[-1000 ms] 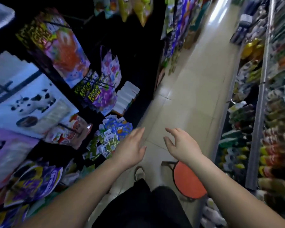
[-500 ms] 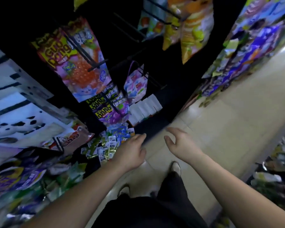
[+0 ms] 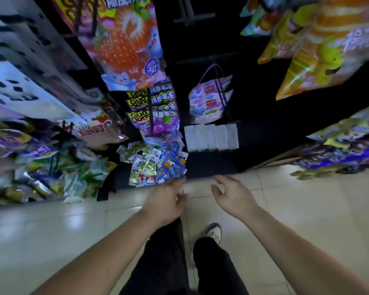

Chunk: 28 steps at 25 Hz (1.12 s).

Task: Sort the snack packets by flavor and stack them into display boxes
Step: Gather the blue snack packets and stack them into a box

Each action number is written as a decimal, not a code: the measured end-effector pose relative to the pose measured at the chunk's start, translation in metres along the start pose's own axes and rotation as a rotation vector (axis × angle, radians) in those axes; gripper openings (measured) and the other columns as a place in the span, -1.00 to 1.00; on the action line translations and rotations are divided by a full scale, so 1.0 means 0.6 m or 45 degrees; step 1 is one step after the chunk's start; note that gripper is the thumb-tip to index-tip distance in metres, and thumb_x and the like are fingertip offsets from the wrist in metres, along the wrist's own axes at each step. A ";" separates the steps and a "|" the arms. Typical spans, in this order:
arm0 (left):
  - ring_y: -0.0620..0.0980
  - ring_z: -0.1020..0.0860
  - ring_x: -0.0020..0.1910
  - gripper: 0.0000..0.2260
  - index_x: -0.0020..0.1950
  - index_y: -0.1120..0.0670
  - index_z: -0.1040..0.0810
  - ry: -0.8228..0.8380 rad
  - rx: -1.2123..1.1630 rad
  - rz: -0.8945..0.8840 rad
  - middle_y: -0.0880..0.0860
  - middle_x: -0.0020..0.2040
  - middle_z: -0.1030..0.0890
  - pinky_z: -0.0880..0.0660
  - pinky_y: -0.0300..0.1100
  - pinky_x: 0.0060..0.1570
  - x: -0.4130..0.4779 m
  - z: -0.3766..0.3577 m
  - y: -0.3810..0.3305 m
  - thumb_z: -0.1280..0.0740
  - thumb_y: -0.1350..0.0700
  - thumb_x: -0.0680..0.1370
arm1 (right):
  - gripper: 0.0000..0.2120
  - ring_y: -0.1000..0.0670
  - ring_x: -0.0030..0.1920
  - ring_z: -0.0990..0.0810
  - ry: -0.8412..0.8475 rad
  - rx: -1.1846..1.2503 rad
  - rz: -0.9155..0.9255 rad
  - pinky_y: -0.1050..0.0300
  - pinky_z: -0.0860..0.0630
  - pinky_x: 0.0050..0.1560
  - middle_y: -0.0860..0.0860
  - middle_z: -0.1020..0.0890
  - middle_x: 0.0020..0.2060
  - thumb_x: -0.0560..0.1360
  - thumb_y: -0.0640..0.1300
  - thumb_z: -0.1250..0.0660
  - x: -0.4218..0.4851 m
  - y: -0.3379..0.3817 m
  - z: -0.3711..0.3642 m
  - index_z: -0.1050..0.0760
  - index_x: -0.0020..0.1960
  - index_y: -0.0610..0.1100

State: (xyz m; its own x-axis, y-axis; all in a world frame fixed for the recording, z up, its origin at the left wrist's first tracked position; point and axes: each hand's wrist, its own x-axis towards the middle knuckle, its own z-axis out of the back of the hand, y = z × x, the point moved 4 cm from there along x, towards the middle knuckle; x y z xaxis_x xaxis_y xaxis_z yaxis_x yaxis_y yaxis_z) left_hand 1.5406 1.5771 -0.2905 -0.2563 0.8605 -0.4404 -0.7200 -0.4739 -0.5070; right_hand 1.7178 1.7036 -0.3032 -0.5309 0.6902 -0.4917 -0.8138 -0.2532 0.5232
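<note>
The fingers [image 3: 176,183] of the left hand [image 3: 165,202] are reaching forward, nearly straight and loosely together, gripping nothing. Their tips are lying at the front edge of the low dark shelf [image 3: 209,169], right under the heap of snack packets [image 3: 156,162]; whether they are touching a packet cannot be told. The right hand [image 3: 232,196] is hovering beside it with fingers [image 3: 222,179] spread and gently curved, thumb held apart, holding nothing, over the floor just short of the same shelf edge.

The snack packets are sitting at the left end of that shelf, spilling toward its front edge: small flat sachets, glossy and crinkled, in green, gold, white and blue, overlapping at all angles. Just to their right, a row of white boxes [image 3: 211,140] is standing upright, side by side, plain and matt.

Between the two hands a narrow gap is showing pale tile. The floor [image 3: 307,209] is spreading wide and glossy to the right and left of the arms, with thin dark joints between square tiles.

Above the packets, purple grape bags [image 3: 156,111] are hanging in an overlapping column, with a big shiny strawberry bag [image 3: 124,45] above them. Handled pouches [image 3: 209,101] are hanging over the boxes. Large orange and yellow foil bags [image 3: 320,50] are jutting in from the upper right. Black trousers [image 3: 164,262] and a pale shoe [image 3: 214,232] are showing below the hands.
</note>
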 end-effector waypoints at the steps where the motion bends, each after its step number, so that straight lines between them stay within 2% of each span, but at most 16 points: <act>1: 0.08 -0.51 0.39 -0.47 0.59 0.04 -0.34 -0.001 -0.005 0.008 0.09 0.49 -0.47 -0.47 -0.08 0.34 0.017 -0.018 0.007 -0.32 -0.02 0.63 | -0.57 -0.04 0.37 -0.51 0.025 -0.007 0.011 0.10 -0.46 0.25 0.02 -0.57 0.37 0.63 0.06 -0.27 0.023 -0.008 -0.018 -0.45 0.48 0.04; 5: 0.11 -0.51 0.39 -0.45 0.60 -0.01 -0.29 0.022 0.017 0.014 0.08 0.48 -0.48 -0.51 -0.03 0.29 0.139 -0.128 0.058 -0.29 -0.06 0.63 | -0.54 -0.03 0.42 -0.47 0.063 -0.042 -0.006 0.14 -0.41 0.27 0.00 -0.53 0.43 0.65 0.05 -0.24 0.142 -0.080 -0.117 -0.40 0.53 0.00; 9: 0.13 -0.49 0.40 -0.45 0.62 0.01 -0.24 0.049 0.152 -0.060 0.10 0.52 -0.41 -0.51 -0.01 0.27 0.318 -0.283 0.130 -0.25 -0.01 0.65 | -0.53 -0.02 0.42 -0.48 0.011 -0.057 -0.077 0.10 -0.45 0.32 0.03 -0.51 0.45 0.64 0.03 -0.24 0.292 -0.215 -0.246 -0.40 0.53 0.01; 15: 0.11 -0.51 0.36 -0.46 0.60 0.03 -0.28 0.123 0.261 -0.262 0.08 0.46 -0.44 -0.52 -0.06 0.24 0.518 -0.494 0.235 -0.28 -0.01 0.63 | -0.57 -0.07 0.29 -0.58 -0.141 0.100 -0.155 -0.01 -0.53 0.26 -0.04 -0.62 0.30 0.63 0.02 -0.28 0.466 -0.405 -0.408 -0.46 0.47 -0.04; 18: 0.11 -0.52 0.34 -0.46 0.59 0.04 -0.30 0.095 0.310 -0.320 0.10 0.40 -0.47 -0.51 -0.05 0.24 0.546 -0.517 0.271 -0.31 0.00 0.62 | -0.56 -0.06 0.26 -0.59 -0.185 0.106 -0.135 -0.02 -0.53 0.28 -0.04 -0.62 0.29 0.62 0.02 -0.29 0.497 -0.418 -0.448 -0.47 0.46 -0.06; 21: 0.10 -0.47 0.39 -0.44 0.59 0.04 -0.29 0.115 0.273 -0.351 0.11 0.42 -0.45 -0.47 -0.06 0.29 0.539 -0.513 0.280 -0.33 0.00 0.61 | -0.60 -0.06 0.23 -0.59 -0.273 0.146 -0.191 0.04 -0.53 0.25 -0.03 -0.64 0.23 0.61 0.02 -0.31 0.476 -0.389 -0.446 -0.50 0.42 -0.05; 25: 0.13 -0.39 0.47 -0.38 0.63 0.01 -0.20 0.156 0.327 -0.380 0.11 0.51 -0.36 -0.42 -0.06 0.37 0.502 -0.504 0.308 -0.33 -0.01 0.61 | -0.55 -0.05 0.23 -0.59 -0.207 0.064 -0.211 0.06 -0.52 0.29 -0.05 -0.61 0.30 0.59 0.05 -0.33 0.447 -0.338 -0.452 -0.50 0.43 -0.06; 28: 0.13 -0.39 0.47 -0.38 0.64 0.02 -0.17 0.073 0.252 -0.332 0.12 0.53 -0.35 -0.42 -0.02 0.39 0.485 -0.481 0.340 -0.32 -0.01 0.62 | -0.58 -0.03 0.11 -0.58 -0.212 0.161 -0.144 0.11 -0.51 0.22 -0.05 -0.61 0.23 0.60 0.02 -0.33 0.472 -0.301 -0.461 -0.51 0.41 -0.12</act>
State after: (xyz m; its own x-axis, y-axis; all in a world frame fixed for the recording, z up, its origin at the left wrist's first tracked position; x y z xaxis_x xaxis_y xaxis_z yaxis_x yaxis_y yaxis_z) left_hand 1.5055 1.6767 -0.7358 -0.0142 0.9333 -0.3588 -0.8692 -0.1889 -0.4569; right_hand 1.6493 1.7572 -0.7293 -0.3833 0.8141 -0.4362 -0.8240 -0.0881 0.5597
